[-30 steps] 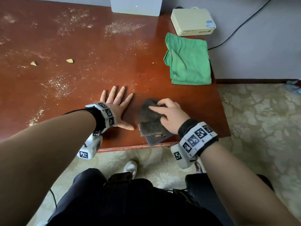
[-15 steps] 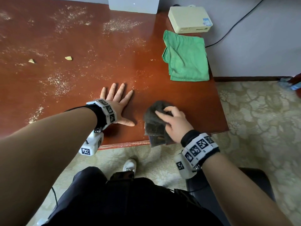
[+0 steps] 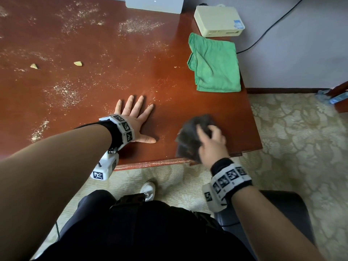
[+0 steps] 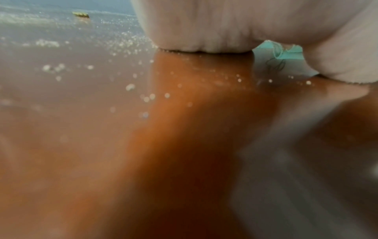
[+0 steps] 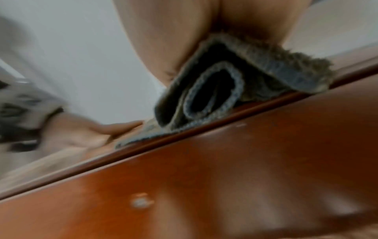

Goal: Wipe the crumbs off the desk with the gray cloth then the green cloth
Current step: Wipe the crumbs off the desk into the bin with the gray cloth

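My right hand [image 3: 211, 140] grips the bunched gray cloth [image 3: 190, 138] at the front right edge of the red-brown desk [image 3: 113, 53]. In the right wrist view the gray cloth [image 5: 225, 90] is folded over itself and sits right on the desk's front lip. My left hand [image 3: 133, 117] lies flat on the desk with fingers spread, left of the cloth. Only its palm [image 4: 204, 24] shows in the left wrist view. The green cloth [image 3: 214, 63] lies folded at the back right. Fine crumbs [image 3: 64, 93] and two larger bits [image 3: 78, 63] cover the left and middle of the desk.
A cream box [image 3: 218, 20] sits behind the green cloth, and a white device [image 3: 154, 3] stands at the back edge. A black cable [image 3: 267, 29] runs along the wall. Patterned carpet [image 3: 291, 138] lies beside and below the desk, my shoe [image 3: 147, 188] on it.
My right hand has dragged the gray cloth rightward along the desk's front edge, away from my left hand, and bunched it up. The left hand stays flat in place.
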